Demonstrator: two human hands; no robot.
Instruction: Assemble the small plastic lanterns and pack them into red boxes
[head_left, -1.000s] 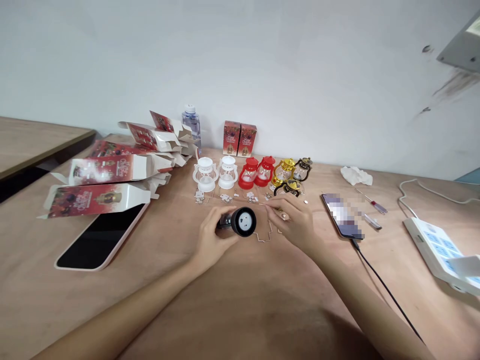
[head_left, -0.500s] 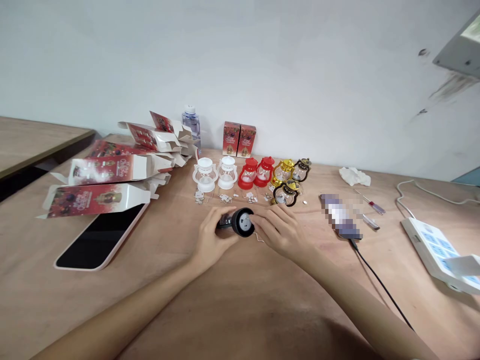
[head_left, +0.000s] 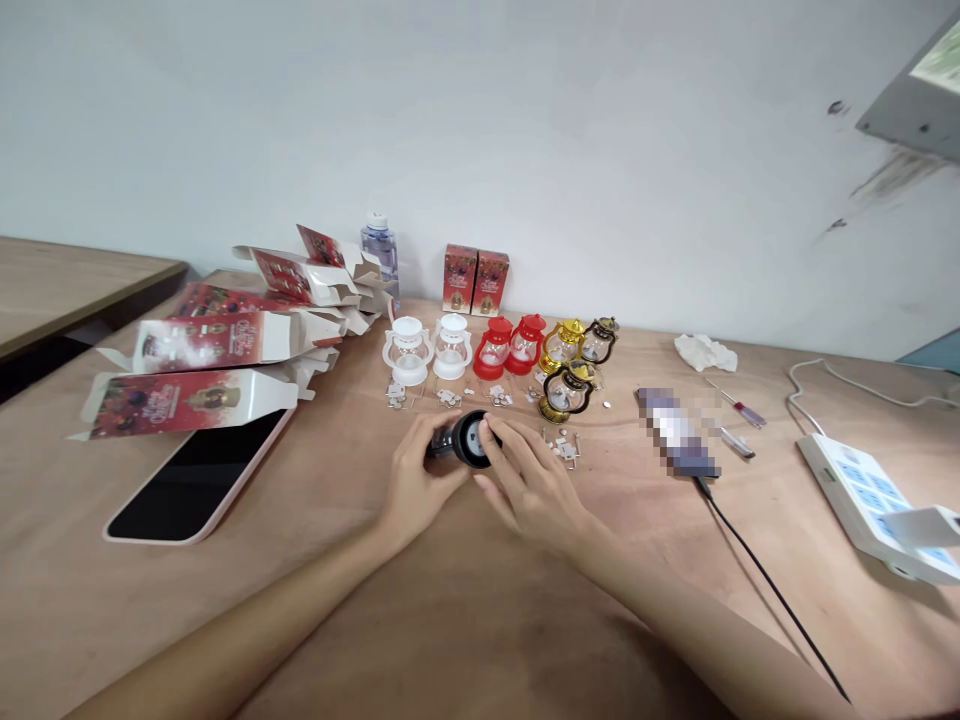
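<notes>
My left hand (head_left: 416,470) is closed round a small black lantern (head_left: 444,440), tipped so that its round underside (head_left: 472,436) faces me. Pale grey inside its black rim, the underside shows small dark openings. My right hand (head_left: 529,475) is closed at the right side of this base, fingertips over the underside and thumb by the lower rim. Those fingers hide part of the base, and any small piece under them cannot be seen. Just behind the hands lie small metal bits and wire handles (head_left: 566,448). A bronze lantern (head_left: 566,392) stands beyond them.
White lanterns (head_left: 408,352), red lanterns (head_left: 495,350) and a gold lantern (head_left: 562,345) stand in a row behind. Opened red boxes (head_left: 202,398) and a phone (head_left: 199,480) lie left. Rightward are another phone (head_left: 675,430), a screwdriver (head_left: 748,414) and a power strip (head_left: 862,490).
My right fingers have shifted left over the lantern's underside, covering more of it. The metal bits behind my right hand now show. The view has moved slightly.
</notes>
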